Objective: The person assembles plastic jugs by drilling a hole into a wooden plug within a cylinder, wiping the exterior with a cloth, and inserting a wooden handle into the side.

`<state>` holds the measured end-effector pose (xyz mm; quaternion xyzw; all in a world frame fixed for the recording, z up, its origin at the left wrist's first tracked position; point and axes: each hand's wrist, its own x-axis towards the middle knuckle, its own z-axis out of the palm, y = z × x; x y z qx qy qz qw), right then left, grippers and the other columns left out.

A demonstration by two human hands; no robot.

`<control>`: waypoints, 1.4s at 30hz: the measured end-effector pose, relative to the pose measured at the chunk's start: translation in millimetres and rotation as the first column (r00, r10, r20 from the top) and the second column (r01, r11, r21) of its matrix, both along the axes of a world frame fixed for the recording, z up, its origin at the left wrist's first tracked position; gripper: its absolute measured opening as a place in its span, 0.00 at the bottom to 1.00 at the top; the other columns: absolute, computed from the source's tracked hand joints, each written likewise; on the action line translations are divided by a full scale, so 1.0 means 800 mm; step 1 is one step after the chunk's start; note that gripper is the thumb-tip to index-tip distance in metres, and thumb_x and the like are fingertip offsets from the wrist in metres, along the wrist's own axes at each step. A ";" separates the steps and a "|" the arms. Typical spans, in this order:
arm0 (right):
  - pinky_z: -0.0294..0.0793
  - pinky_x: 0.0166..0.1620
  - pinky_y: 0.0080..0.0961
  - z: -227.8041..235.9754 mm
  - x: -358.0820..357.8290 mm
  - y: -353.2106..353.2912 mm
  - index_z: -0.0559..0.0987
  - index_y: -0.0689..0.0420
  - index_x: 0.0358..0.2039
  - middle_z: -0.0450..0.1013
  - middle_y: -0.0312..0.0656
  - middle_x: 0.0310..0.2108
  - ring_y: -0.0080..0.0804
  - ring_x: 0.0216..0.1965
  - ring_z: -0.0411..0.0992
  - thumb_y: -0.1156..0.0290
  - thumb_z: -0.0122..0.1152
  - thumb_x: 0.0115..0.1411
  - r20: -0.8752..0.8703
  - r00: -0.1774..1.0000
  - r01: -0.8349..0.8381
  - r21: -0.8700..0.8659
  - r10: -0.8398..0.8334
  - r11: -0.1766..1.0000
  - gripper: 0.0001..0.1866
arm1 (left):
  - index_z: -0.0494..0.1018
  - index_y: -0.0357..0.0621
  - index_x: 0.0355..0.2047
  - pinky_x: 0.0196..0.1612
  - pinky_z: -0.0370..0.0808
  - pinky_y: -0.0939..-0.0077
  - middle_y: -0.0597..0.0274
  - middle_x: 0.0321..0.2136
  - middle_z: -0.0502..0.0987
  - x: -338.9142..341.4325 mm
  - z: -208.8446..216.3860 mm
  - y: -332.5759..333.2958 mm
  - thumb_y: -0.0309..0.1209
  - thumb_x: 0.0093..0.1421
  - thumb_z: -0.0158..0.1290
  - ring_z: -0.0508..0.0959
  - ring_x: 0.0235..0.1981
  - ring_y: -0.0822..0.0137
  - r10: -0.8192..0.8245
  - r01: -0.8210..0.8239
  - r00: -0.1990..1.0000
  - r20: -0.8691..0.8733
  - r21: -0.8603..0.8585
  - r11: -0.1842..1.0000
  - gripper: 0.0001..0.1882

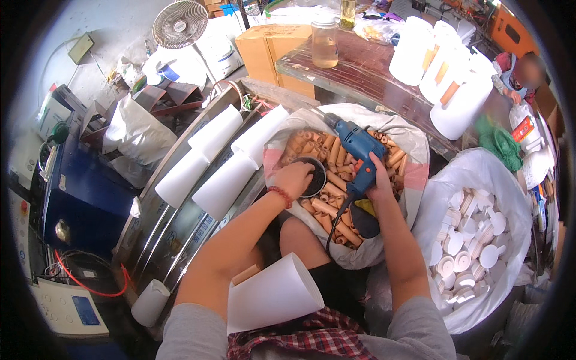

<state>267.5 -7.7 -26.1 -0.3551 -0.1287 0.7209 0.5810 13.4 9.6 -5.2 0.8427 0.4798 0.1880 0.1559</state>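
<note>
My right hand (pixel 380 177) grips a blue power drill (pixel 359 147), its bit end pointing to the far left over an open sack. The drill's dark cord hangs down beside my forearm. With curled fingers, my left hand (pixel 294 179) reaches into a round bowl (pixel 319 191) of small dark pieces, too small to name. Its fingertips are hidden there. The bowl rests on many tan wooden cylinders (pixel 327 207) that fill the sack (pixel 414 150). Across my lap lies a white tapered bucket (pixel 273 294) on its side, a tan cylinder handle (pixel 246 275) along its upper side.
Several white tapered cylinders (pixel 231 180) lie on metal rails at left. A clear bag (pixel 510 210) of white discs stands at right. Behind are a wooden table (pixel 366 66), a jar of liquid (pixel 324 45), handled white buckets (pixel 456 102) and a fan (pixel 180 25). Another person sits far right.
</note>
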 end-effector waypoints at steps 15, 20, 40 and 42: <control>0.75 0.32 0.28 0.111 0.000 -0.114 0.72 0.62 0.39 0.73 0.46 0.31 0.41 0.32 0.75 0.61 0.60 0.54 0.281 0.945 0.152 0.076 -0.168 0.985 0.19 | 0.75 0.42 0.32 0.40 0.74 0.59 0.48 0.45 0.69 0.013 -0.029 0.011 0.29 0.53 0.51 0.76 0.37 0.49 0.060 -0.060 0.998 -0.005 0.018 0.998 0.08; 0.73 0.28 0.27 0.148 0.014 -0.195 0.72 0.64 0.38 0.74 0.48 0.30 0.40 0.28 0.74 0.61 0.59 0.54 0.352 0.929 0.115 0.021 -0.115 0.993 0.19 | 0.75 0.40 0.30 0.40 0.74 0.59 0.49 0.41 0.73 0.008 -0.023 0.005 0.29 0.55 0.47 0.77 0.36 0.49 0.113 -0.115 0.990 0.081 0.025 0.993 0.08; 0.78 0.32 0.32 0.006 -0.096 -0.274 0.66 0.64 0.49 0.75 0.54 0.36 0.43 0.33 0.77 0.63 0.60 0.53 0.236 0.843 -0.439 -0.217 0.483 0.872 0.26 | 0.72 0.38 0.40 0.18 0.63 0.88 0.66 0.23 0.74 -0.335 -0.020 -0.253 0.25 0.60 0.51 0.70 0.20 0.80 0.703 0.092 0.378 0.602 -0.780 0.619 0.08; 0.78 0.33 0.33 0.002 -0.092 -0.269 0.66 0.64 0.50 0.74 0.55 0.36 0.44 0.33 0.77 0.64 0.59 0.53 0.198 0.848 -0.448 -0.225 0.491 0.865 0.27 | 0.72 0.38 0.40 0.19 0.64 0.88 0.66 0.26 0.74 -0.329 -0.031 -0.256 0.24 0.60 0.51 0.71 0.21 0.79 0.694 0.080 0.338 0.636 -0.754 0.652 0.08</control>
